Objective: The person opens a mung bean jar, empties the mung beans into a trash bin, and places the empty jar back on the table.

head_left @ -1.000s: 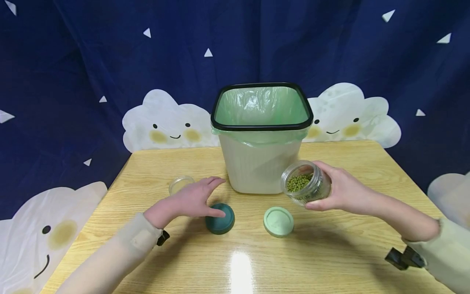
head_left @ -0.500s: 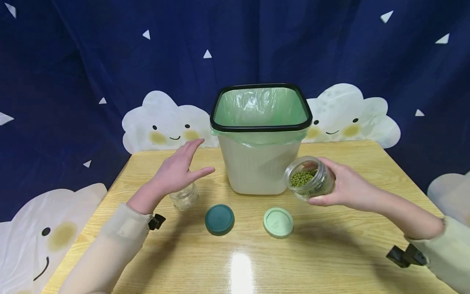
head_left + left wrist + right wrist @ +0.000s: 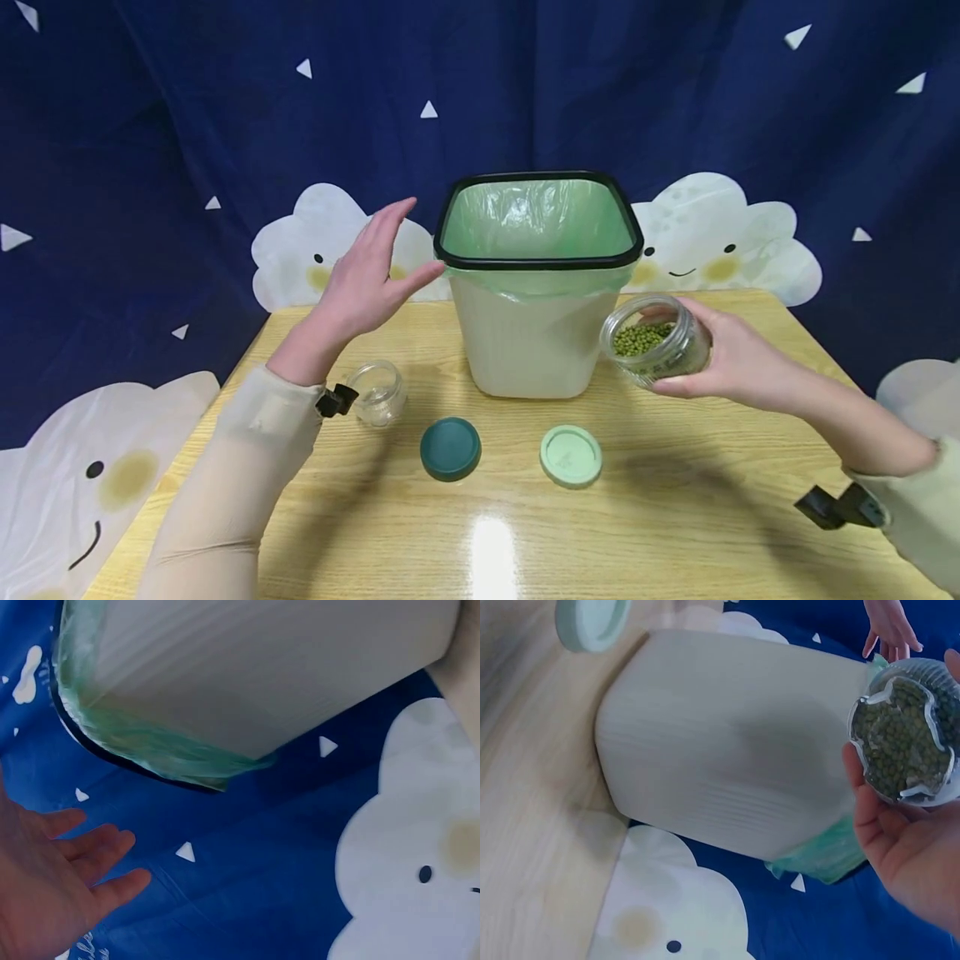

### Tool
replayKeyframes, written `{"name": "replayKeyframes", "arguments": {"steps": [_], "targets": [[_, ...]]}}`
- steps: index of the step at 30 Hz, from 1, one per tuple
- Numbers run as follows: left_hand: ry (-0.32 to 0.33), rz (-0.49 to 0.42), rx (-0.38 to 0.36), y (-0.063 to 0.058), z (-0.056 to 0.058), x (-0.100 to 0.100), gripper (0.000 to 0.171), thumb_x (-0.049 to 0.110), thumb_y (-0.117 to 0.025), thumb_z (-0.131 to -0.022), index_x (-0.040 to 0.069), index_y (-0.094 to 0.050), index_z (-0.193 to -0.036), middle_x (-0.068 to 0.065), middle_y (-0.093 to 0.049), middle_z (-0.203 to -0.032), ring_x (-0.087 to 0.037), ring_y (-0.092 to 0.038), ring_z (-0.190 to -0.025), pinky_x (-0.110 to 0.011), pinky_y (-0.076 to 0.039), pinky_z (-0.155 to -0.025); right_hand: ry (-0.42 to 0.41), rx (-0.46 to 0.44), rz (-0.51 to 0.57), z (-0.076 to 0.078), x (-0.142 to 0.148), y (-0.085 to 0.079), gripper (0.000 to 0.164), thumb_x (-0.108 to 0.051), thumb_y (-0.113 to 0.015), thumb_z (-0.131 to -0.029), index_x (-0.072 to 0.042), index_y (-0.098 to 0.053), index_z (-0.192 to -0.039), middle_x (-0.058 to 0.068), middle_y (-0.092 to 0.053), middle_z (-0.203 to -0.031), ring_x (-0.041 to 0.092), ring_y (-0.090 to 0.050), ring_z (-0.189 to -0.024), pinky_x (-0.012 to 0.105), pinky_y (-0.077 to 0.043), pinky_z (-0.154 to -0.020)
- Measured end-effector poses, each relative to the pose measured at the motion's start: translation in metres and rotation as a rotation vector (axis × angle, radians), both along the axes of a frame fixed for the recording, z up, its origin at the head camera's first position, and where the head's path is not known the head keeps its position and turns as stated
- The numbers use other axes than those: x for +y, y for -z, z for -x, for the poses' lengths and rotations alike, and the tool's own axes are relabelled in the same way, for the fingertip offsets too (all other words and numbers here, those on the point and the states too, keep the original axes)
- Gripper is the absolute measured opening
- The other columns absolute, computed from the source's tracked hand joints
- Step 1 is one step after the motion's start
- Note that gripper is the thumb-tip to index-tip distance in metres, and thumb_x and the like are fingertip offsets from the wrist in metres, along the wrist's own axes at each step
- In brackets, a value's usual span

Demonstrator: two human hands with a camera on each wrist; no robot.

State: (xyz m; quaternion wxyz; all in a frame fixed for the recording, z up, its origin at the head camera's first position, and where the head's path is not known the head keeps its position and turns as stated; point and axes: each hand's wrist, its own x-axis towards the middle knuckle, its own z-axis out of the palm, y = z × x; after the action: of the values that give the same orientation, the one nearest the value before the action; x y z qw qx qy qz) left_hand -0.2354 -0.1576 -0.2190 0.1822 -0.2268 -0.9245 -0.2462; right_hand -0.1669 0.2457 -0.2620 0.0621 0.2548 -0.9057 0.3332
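Note:
My right hand [image 3: 738,358] grips a clear jar [image 3: 697,346], tilted with its mouth toward the left, right of the bin. Green mung beans [image 3: 643,339] lie inside it; the right wrist view shows the beans [image 3: 904,739] through the jar's base. My left hand [image 3: 363,279] is raised at the bin's left side, fingers extended, thumb tip close to the black rim, holding nothing. The white bin [image 3: 536,342] has a black rim [image 3: 540,263] and a green bag [image 3: 540,218] lining it. In the left wrist view the left hand [image 3: 60,877] hangs apart from the bin.
Another clear jar [image 3: 378,396], lidless, stands on the wooden table [image 3: 390,533] below the left hand. A dark teal lid [image 3: 450,448] and a pale green lid [image 3: 571,456] lie in front of the bin. A dark blue curtain [image 3: 480,75] with clouds hangs behind.
My left hand has risen from over the teal lid to beside the bin's rim, uncovering the standing jar. My right hand has lifted the jar of beans slightly up and to the right.

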Motion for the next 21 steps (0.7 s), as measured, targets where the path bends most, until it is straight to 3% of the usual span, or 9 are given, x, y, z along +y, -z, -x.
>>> {"name": "replayKeyframes", "arguments": {"steps": [5,14,21], "targets": [[0.013,0.054,0.01,-0.014,0.005,0.014,0.084,0.059,-0.057,-0.09,0.015,-0.025,-0.154,-0.003,-0.025,-0.157,-0.019,-0.025,-0.142,-0.055,-0.033,-0.105,-0.016,0.052,-0.006,0.004,0.008,-0.005,0.078,-0.017,-0.091,-0.065,-0.007,-0.052,-0.132,0.008,-0.064,-0.113,0.0,-0.052,-0.098,0.01,-0.036,-0.081],[0.039,0.155,-0.035,-0.027,0.021,0.037,0.084,0.063,-0.053,-0.091,0.012,-0.027,-0.152,-0.006,-0.031,-0.153,-0.022,-0.029,-0.139,-0.047,-0.031,-0.109,-0.028,0.114,-0.035,0.011,0.02,-0.012,0.075,-0.015,-0.091,-0.063,-0.008,-0.056,-0.129,0.007,-0.065,-0.112,-0.005,-0.051,-0.098,0.01,-0.035,-0.08],[0.035,0.182,-0.144,-0.031,0.031,0.05,0.089,0.07,-0.047,-0.089,0.014,-0.023,-0.154,-0.005,-0.027,-0.156,-0.02,-0.023,-0.142,-0.05,-0.027,-0.11,-0.01,0.034,0.011,0.013,0.023,-0.018,0.075,-0.01,-0.09,-0.064,-0.007,-0.055,-0.13,0.005,-0.061,-0.114,0.001,-0.051,-0.098,0.01,-0.035,-0.08]]}}
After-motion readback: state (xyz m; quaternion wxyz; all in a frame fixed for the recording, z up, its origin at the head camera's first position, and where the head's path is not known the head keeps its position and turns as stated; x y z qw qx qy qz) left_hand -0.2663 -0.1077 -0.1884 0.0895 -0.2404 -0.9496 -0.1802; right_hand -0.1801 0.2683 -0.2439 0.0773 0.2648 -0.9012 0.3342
